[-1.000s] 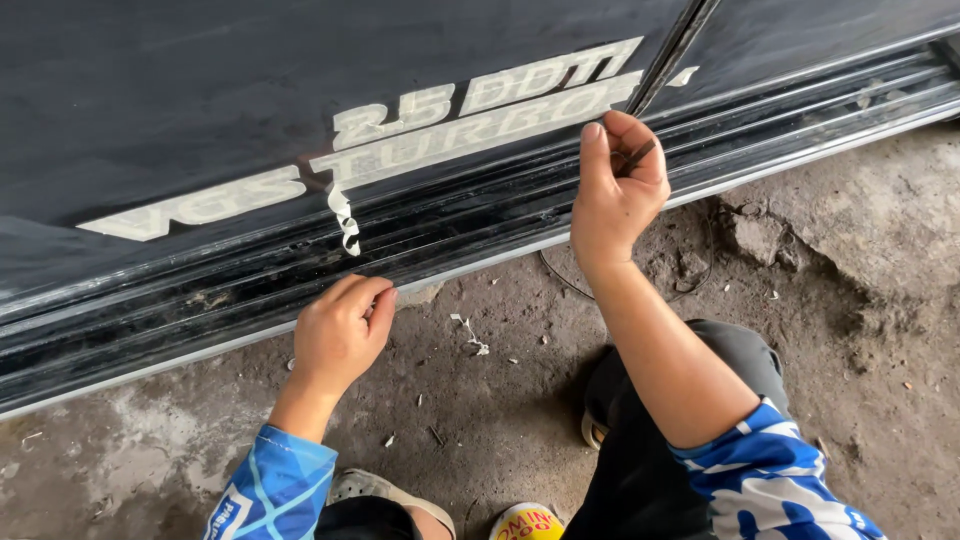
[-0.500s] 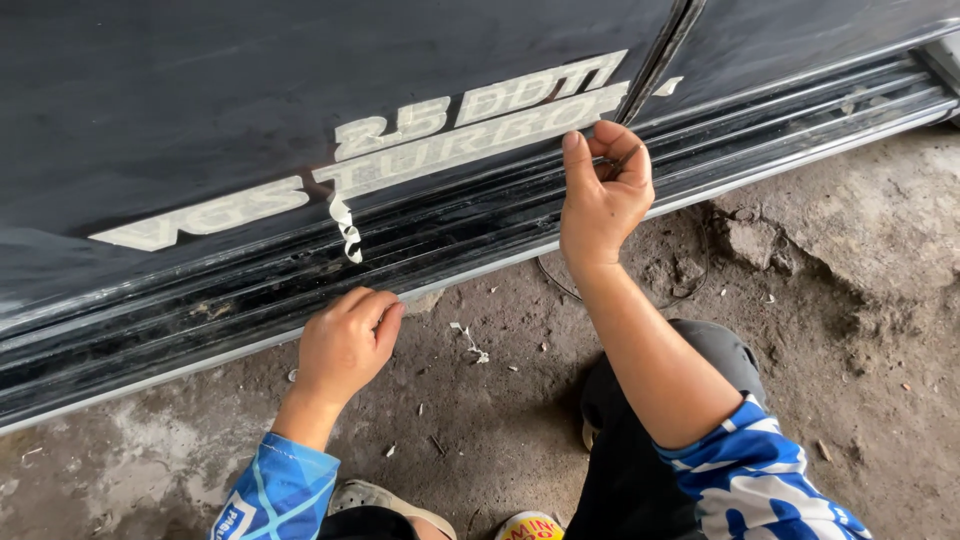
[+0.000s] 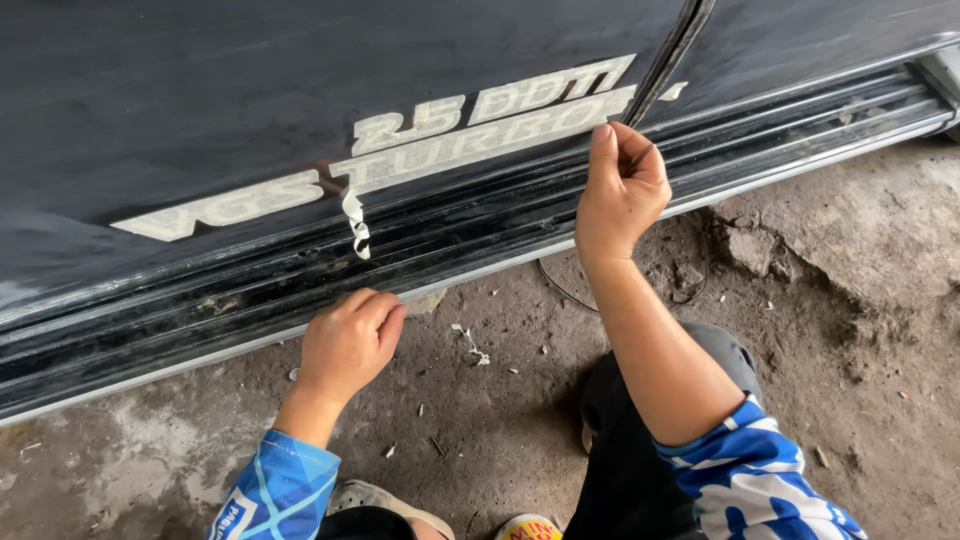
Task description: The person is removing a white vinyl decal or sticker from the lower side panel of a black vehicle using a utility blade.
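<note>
A dark vehicle body panel [image 3: 200, 110] fills the upper part of the view, with pale sticker lettering [image 3: 420, 150] running across it. A curled strip of peeled sticker [image 3: 354, 225] hangs from the lettering. My right hand [image 3: 620, 190] is raised at the right end of the lettering by the door gap, fingers pinched together; whether anything is between them I cannot tell. My left hand [image 3: 348, 343] is lower, loosely curled, resting near the black side sill [image 3: 200, 310] below the hanging strip and holding nothing.
The dirt and concrete ground [image 3: 850, 300] below the sill is cracked and strewn with small pale sticker scraps [image 3: 470, 345]. My knees and blue-and-white sleeves sit at the bottom edge. A thin wire [image 3: 560, 290] lies under the sill.
My right hand has shifted slightly left and down along the lettering's right end. My left hand has stayed below the hanging strip.
</note>
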